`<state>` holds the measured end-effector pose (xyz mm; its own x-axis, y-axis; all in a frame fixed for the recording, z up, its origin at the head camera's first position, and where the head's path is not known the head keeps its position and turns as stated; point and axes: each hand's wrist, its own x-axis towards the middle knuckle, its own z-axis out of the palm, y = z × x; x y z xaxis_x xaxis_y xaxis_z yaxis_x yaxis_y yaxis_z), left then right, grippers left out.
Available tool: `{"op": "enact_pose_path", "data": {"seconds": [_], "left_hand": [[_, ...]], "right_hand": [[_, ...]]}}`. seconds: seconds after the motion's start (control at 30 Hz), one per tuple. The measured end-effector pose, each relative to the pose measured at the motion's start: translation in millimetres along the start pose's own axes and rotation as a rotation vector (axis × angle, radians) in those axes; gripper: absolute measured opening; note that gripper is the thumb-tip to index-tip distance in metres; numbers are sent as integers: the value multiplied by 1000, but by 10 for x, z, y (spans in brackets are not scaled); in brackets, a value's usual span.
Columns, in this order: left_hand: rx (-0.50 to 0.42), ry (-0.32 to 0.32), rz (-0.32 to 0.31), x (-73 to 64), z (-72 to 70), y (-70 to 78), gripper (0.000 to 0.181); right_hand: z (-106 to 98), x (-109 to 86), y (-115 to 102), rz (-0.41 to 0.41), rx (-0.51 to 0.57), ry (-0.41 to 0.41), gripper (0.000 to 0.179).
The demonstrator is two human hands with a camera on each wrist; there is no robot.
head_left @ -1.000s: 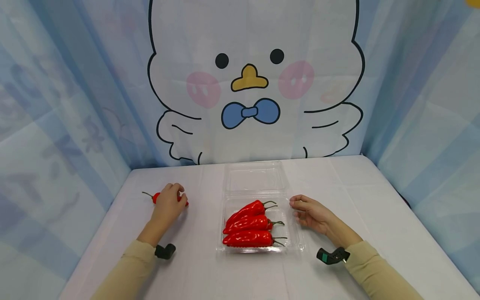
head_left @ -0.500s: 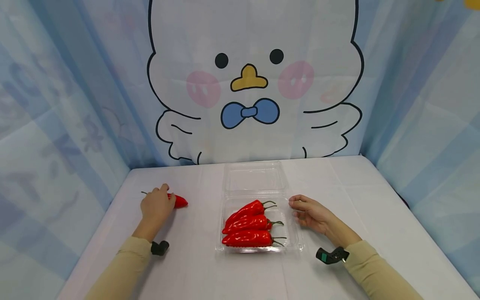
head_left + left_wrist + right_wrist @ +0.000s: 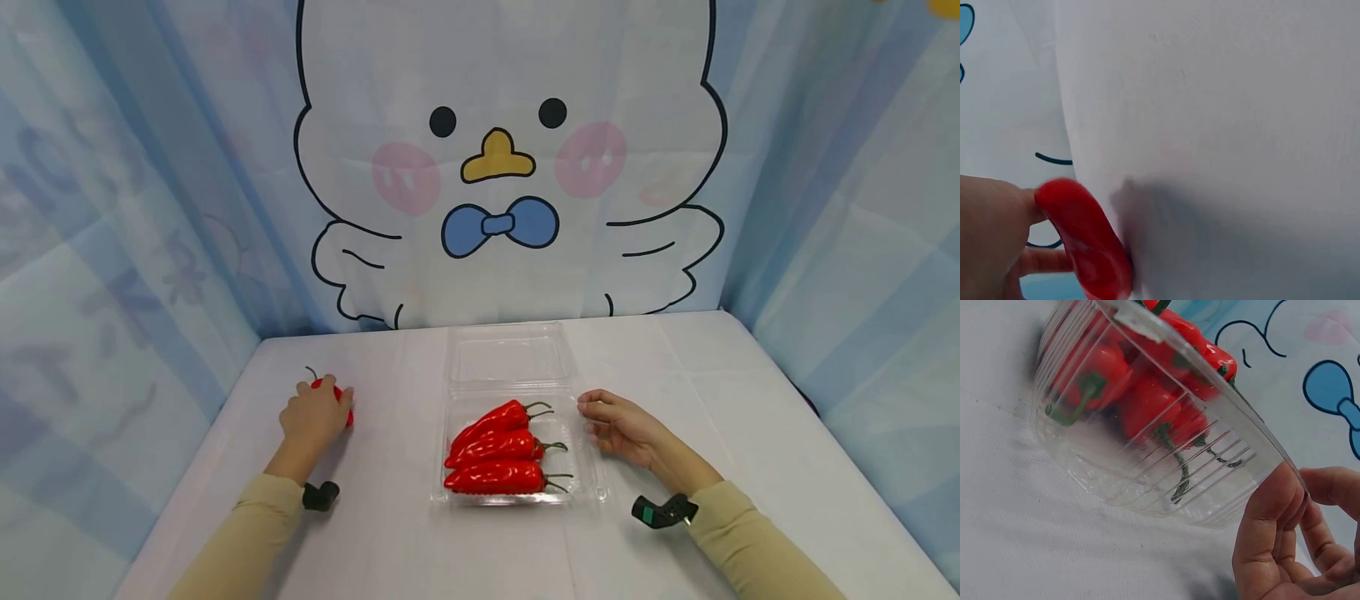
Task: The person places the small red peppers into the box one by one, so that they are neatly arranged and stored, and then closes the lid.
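Note:
My left hand point(image 3: 313, 412) grips a red chili pepper point(image 3: 1088, 244) at the left side of the table. Most of that pepper is hidden under the hand in the head view, its green stem poking out toward the back. Centre table stands a clear plastic clamshell box point(image 3: 577, 492), its lid point(image 3: 512, 354) laid back. Several glossy red chili peppers point(image 3: 495, 477) lie inside, stems to the right. At the box's right edge, my right hand point(image 3: 630, 429) pinches the rim between thumb and fingers, as the right wrist view shows.
A white cloth covers the table point(image 3: 405, 550). Behind it hangs a curtain point(image 3: 495, 275) with a cartoon face, and blue-patterned curtains point(image 3: 112, 292) flank both sides. A black wrist camera point(image 3: 321, 497) sits on each forearm.
The left hand has shifted left along its pepper. That pepper has turned, its stem now toward the back and its tip nearer me. The right hand and box stay put.

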<state>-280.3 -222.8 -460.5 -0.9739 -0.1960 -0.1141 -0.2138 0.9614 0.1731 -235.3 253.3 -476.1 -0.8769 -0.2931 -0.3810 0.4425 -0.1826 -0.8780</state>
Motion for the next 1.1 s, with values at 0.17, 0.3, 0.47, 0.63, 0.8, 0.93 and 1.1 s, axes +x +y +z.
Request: {"op": "enact_pose_path", "data": {"seconds": [0.17,0.3,0.47,0.63,0.8,0.93,1.1], "left_hand": [[-43,5,20,-35,12,5,63],[-87,66,69,-60,28,-27,55],[-97,109,101,-51,86,-60,47],[-39,113,138,-12,124,-75,49],[16,126,156,2,98,-78,52],[18,124,157,-20,61,-70,50],[9,125,162,-60,39,-76,47]], "right_hand": [[-5,-1,1,-4,-6,6,8],[-4,0,5,-1,-8,9,10],[-10,-6,15,3,-4,17,10],[-23,-8,22,6,7,20,10],[-19,-4,21,0,0,11,11],[-16,0,22,-2,3,4,11],[-15,6,20,2,9,-2,10]]}}
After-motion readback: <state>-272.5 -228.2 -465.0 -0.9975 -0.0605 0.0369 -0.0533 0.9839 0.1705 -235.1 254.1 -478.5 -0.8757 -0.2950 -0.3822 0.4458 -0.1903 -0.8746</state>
